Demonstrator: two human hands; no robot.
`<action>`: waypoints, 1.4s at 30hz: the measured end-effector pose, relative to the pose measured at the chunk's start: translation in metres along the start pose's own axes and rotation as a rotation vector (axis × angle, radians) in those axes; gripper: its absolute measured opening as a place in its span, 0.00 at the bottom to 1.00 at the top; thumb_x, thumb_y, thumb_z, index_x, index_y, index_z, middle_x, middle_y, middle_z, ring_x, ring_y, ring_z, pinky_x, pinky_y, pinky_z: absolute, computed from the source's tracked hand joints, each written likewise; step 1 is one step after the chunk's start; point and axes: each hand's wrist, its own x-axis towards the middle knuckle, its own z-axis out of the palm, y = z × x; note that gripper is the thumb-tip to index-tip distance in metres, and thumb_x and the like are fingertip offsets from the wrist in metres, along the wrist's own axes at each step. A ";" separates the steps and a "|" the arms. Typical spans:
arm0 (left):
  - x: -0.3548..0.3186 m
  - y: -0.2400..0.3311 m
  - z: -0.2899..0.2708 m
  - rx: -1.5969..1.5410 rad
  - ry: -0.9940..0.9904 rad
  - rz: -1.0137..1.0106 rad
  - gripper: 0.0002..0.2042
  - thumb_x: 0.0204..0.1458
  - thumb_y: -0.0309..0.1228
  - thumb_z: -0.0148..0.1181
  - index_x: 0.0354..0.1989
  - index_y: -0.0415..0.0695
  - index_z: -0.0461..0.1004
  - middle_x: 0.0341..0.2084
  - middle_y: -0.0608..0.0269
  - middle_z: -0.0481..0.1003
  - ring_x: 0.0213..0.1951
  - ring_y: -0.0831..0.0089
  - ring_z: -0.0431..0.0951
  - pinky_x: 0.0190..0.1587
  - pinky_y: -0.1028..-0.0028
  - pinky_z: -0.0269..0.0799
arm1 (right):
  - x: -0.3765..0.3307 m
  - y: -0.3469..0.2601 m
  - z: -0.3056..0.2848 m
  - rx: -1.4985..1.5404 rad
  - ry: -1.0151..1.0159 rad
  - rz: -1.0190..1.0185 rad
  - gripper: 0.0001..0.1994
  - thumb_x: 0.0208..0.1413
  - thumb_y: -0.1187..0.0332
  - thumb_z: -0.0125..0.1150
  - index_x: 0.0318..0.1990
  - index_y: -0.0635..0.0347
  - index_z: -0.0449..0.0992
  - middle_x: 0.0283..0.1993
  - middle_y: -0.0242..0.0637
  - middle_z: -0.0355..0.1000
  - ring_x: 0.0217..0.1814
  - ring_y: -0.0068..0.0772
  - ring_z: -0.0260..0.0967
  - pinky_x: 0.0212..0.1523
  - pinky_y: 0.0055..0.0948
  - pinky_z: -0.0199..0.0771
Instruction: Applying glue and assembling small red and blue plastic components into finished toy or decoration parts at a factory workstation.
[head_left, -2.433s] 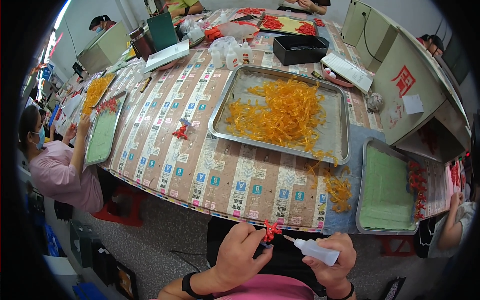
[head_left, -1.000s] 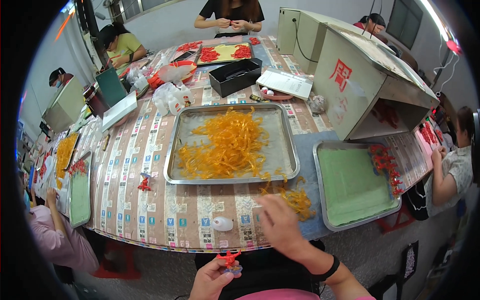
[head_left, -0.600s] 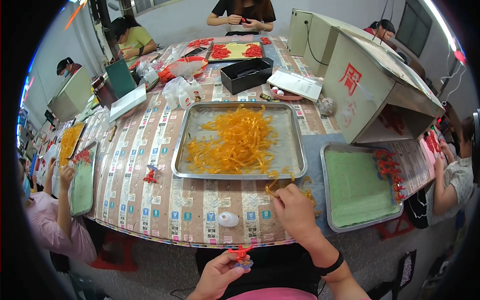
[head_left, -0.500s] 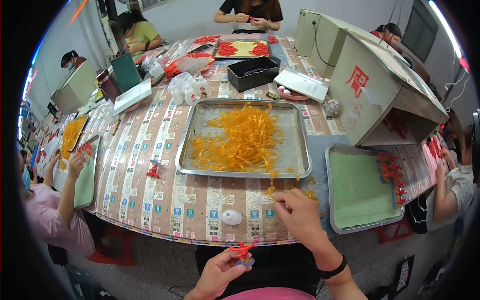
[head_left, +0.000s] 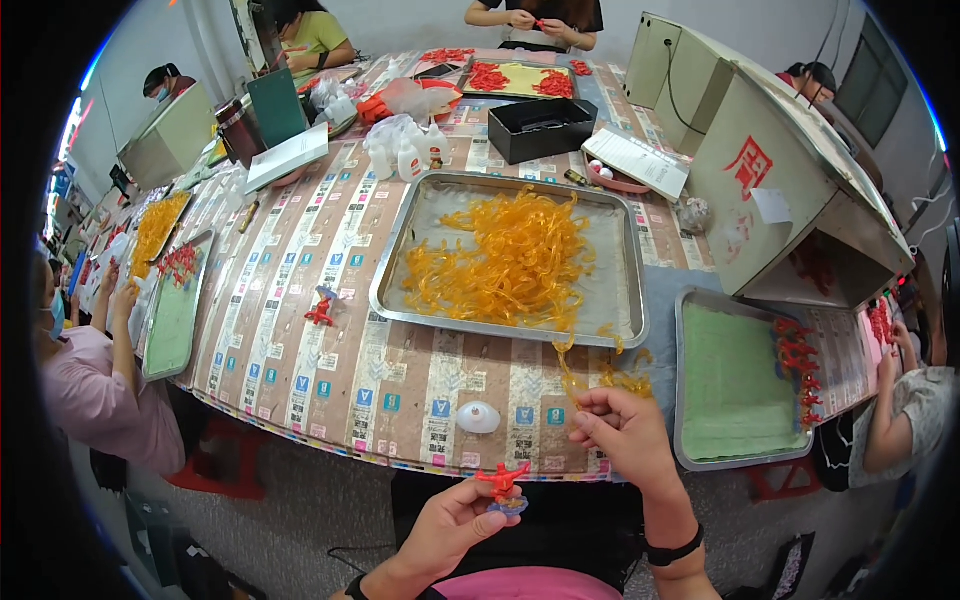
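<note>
In my left hand (head_left: 450, 525) is a small red toy figure (head_left: 502, 482) on a blue-purple base, gripped between thumb and fingers just off the table's near edge. My right hand (head_left: 632, 438) has thumb and forefinger pinched at the end of a translucent yellow plastic strip (head_left: 567, 372), which trails back over the tray's rim. Other yellow pieces (head_left: 628, 381) lie just beyond that hand. A metal tray (head_left: 408, 310) holds a tangled heap of yellow strips (head_left: 515, 255). Left of it, a second red and blue figure (head_left: 321, 306) rests on the table.
A white domed bottle (head_left: 478, 418) lies near the front edge. At right stand a green-lined tray (head_left: 735, 375) with red figures and a pale metal booth (head_left: 770, 190). Behind are white bottles (head_left: 408, 158) and a black box (head_left: 540, 130). Other people sit around the table.
The whole view has shifted slightly. My right hand has drawn a little nearer to me and to the right, away from the tray, with the strip. The left hand keeps its figure.
</note>
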 end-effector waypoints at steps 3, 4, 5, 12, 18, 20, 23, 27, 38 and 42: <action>0.002 0.000 0.004 -0.007 0.005 0.008 0.19 0.53 0.25 0.60 0.53 0.35 0.67 0.48 0.55 0.71 0.48 0.69 0.73 0.51 0.65 0.71 | -0.004 -0.003 -0.003 -0.071 0.004 0.015 0.10 0.58 0.74 0.56 0.45 0.70 0.72 0.37 0.37 0.74 0.35 0.24 0.75 0.36 0.20 0.76; 0.001 0.000 0.004 -0.012 -0.002 0.012 0.19 0.53 0.25 0.60 0.53 0.34 0.67 0.48 0.55 0.71 0.48 0.69 0.73 0.51 0.65 0.71 | -0.005 -0.003 -0.004 -0.003 -0.029 0.039 0.10 0.58 0.75 0.56 0.45 0.70 0.72 0.38 0.37 0.74 0.36 0.24 0.75 0.36 0.21 0.77; 0.001 -0.001 0.004 -0.012 0.000 0.010 0.19 0.53 0.25 0.60 0.53 0.34 0.67 0.48 0.55 0.71 0.48 0.69 0.73 0.51 0.65 0.71 | -0.005 -0.002 -0.007 -0.002 -0.030 0.041 0.10 0.58 0.75 0.56 0.45 0.70 0.72 0.38 0.37 0.74 0.36 0.24 0.75 0.36 0.21 0.77; 0.004 -0.003 0.007 -0.014 0.004 0.011 0.20 0.52 0.25 0.61 0.53 0.34 0.67 0.48 0.55 0.71 0.49 0.68 0.73 0.51 0.65 0.71 | -0.012 0.011 -0.010 0.134 -0.001 -0.015 0.09 0.56 0.77 0.58 0.43 0.70 0.74 0.36 0.36 0.74 0.38 0.26 0.75 0.36 0.21 0.77; 0.007 -0.005 0.005 -0.040 -0.018 0.022 0.19 0.53 0.24 0.59 0.53 0.35 0.67 0.49 0.57 0.71 0.50 0.69 0.72 0.54 0.67 0.70 | -0.042 0.000 -0.001 -0.117 -0.059 -0.210 0.08 0.51 0.76 0.63 0.40 0.66 0.78 0.35 0.37 0.74 0.36 0.25 0.75 0.35 0.21 0.75; 0.008 -0.006 0.006 -0.053 -0.040 0.030 0.17 0.54 0.22 0.57 0.53 0.35 0.67 0.49 0.57 0.71 0.51 0.71 0.72 0.56 0.68 0.70 | -0.054 -0.001 0.003 -0.245 -0.127 -0.235 0.11 0.48 0.76 0.66 0.40 0.64 0.78 0.35 0.39 0.75 0.34 0.24 0.74 0.33 0.21 0.75; 0.009 -0.007 0.007 -0.037 -0.058 0.034 0.18 0.54 0.22 0.57 0.53 0.34 0.67 0.50 0.58 0.69 0.51 0.72 0.71 0.56 0.69 0.69 | -0.062 -0.007 0.012 -0.266 -0.118 -0.252 0.10 0.47 0.76 0.66 0.39 0.63 0.78 0.35 0.38 0.75 0.32 0.24 0.74 0.33 0.21 0.75; 0.010 -0.011 0.005 0.048 -0.082 0.076 0.18 0.53 0.19 0.58 0.53 0.34 0.68 0.51 0.58 0.66 0.52 0.72 0.70 0.55 0.72 0.69 | -0.064 -0.007 0.013 -0.329 -0.119 -0.339 0.11 0.46 0.77 0.66 0.39 0.60 0.79 0.34 0.37 0.74 0.31 0.25 0.74 0.31 0.21 0.74; 0.009 -0.012 0.008 0.137 -0.097 0.180 0.17 0.52 0.19 0.60 0.51 0.34 0.69 0.48 0.59 0.65 0.46 0.76 0.69 0.48 0.77 0.68 | -0.069 -0.009 0.016 -0.383 -0.097 -0.371 0.11 0.44 0.78 0.67 0.38 0.59 0.79 0.33 0.36 0.74 0.29 0.26 0.73 0.29 0.22 0.74; 0.009 -0.013 0.009 0.186 -0.089 0.183 0.17 0.51 0.19 0.60 0.51 0.34 0.70 0.46 0.60 0.65 0.43 0.78 0.69 0.46 0.79 0.68 | -0.068 -0.009 0.016 -0.421 -0.097 -0.393 0.11 0.43 0.78 0.68 0.37 0.59 0.79 0.33 0.37 0.74 0.29 0.26 0.74 0.28 0.22 0.74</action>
